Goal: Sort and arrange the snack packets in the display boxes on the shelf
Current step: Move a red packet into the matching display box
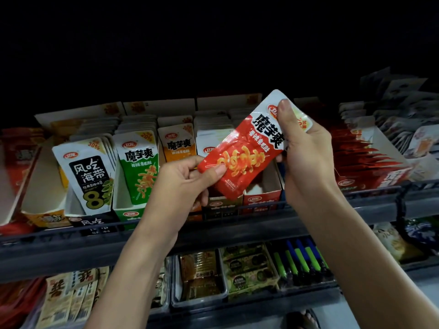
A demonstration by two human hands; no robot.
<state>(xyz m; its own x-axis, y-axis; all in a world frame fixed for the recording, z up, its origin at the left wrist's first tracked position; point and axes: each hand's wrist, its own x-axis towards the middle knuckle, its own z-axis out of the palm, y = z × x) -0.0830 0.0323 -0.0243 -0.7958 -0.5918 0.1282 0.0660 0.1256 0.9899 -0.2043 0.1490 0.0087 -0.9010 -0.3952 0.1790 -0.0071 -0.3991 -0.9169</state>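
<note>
Your left hand (190, 179) and right hand (301, 148) both pinch the red packet (240, 157), tilted above the near-empty red box (261, 198). Stand it upright, label forward.

The left hand (187, 184) hides the orange packet (177, 141)'s lower half

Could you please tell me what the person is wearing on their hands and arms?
Nothing worn shows. The left hand and right hand are bare, without gloves, and no rings are visible. The left forearm and right forearm are uncovered to the picture's edge: no sleeve, watch or bracelet.
</note>
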